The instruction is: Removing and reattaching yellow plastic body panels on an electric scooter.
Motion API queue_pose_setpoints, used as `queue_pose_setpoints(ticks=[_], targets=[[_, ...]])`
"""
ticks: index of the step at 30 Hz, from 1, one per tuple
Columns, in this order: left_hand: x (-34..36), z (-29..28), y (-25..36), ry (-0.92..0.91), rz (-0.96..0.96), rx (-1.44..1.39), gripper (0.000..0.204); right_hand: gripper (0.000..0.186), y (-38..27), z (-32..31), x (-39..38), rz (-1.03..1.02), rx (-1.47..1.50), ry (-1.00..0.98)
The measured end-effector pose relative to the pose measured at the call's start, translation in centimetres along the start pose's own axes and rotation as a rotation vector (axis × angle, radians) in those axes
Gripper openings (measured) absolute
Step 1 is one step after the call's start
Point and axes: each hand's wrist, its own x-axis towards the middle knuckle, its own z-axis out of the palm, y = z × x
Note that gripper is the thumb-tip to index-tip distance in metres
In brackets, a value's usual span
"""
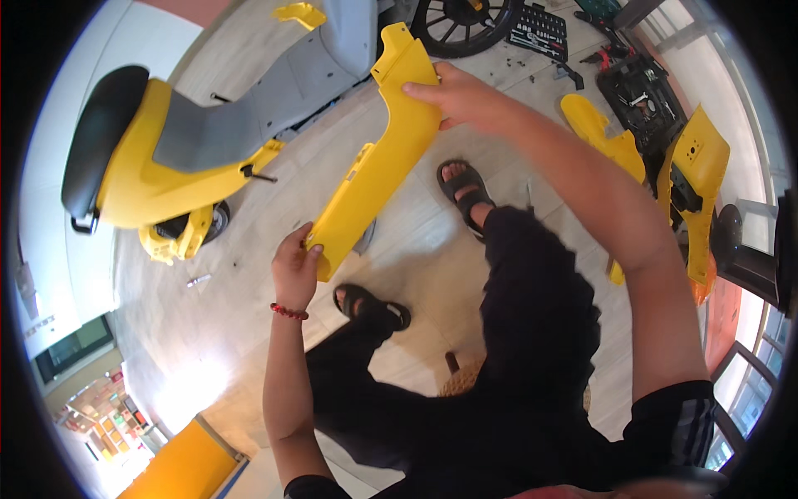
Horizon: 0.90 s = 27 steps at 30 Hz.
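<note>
You hold a long, curved yellow plastic body panel in the air in front of you, between your two hands. Your left hand grips its lower end: the fingers are closed around the edge, and the thumb lies on the face of the panel. A red bead bracelet sits on this wrist. Your right hand holds the upper end, with the fingers curled over the top edge near the notch.

The panel is glossy and bright yellow, narrow and stretched, and it runs slanted from the lower left to the upper right. Its upper end is wider and has a stepped, cut-out shape; the lower end becomes a blunt rounded tip. A small tab stands out on the left edge, about in the middle. The surface looks smooth and I see no marks on it.

The panel hangs above the pale tiled floor, over your feet in black sandals. Left of it stands a partly stripped yellow scooter with a black seat and grey inner body. To your right, other yellow plastic cover parts lie on the floor, and further up there is an open black case of socket tools.
</note>
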Motion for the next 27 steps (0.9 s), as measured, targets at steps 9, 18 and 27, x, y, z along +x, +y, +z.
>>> queue_pose_setpoints(ticks=[9,18,27], targets=[[14.6,2.9,-3.2,-0.048,0.051,0.455,0.036,0.049,7.4,-2.2,12.7,-0.341,0.302,0.293],[21.2,2.6,-6.8,-0.051,0.047,0.578,0.038,0.051,7.8,-1.0,16.9,-0.547,0.355,0.380],[22.5,3.7,-7.6,0.007,0.038,0.719,0.033,0.046,8.1,-1.3,18.2,-0.597,0.215,0.443]])
